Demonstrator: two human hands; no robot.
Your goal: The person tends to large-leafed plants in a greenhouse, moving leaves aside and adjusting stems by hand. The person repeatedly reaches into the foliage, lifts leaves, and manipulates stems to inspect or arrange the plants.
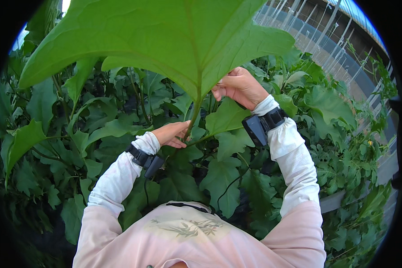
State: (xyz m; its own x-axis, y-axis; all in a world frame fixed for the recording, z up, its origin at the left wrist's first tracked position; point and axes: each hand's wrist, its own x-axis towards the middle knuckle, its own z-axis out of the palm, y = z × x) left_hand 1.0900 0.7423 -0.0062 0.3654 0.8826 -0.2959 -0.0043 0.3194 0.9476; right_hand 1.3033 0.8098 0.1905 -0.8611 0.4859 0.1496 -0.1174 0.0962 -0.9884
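Observation:
A large, lobed green leaf (174, 37), like an eggplant's, rises close before me and fills the upper middle of the view. Its thick stalk (195, 112) runs down into the plant. My left hand (173, 134) has its thumb and fingers around the lower part of this stalk. Higher up on the right, my right hand (239, 87) is bent at the leaf's lower right edge with its fingers curled. The leaf covers some of those fingertips, so what they hold is hidden. Below the right hand, a smaller leaf (226, 117) spreads from a side stalk.
Dense foliage (120, 134) surrounds both arms. Black devices are strapped to the left wrist (145, 160) and right wrist (263, 124); a thin dark cable (228, 189) hangs among the leaves. At upper right, white strings (321, 33) stand before a wall. More vines (348, 167) grow on the right.

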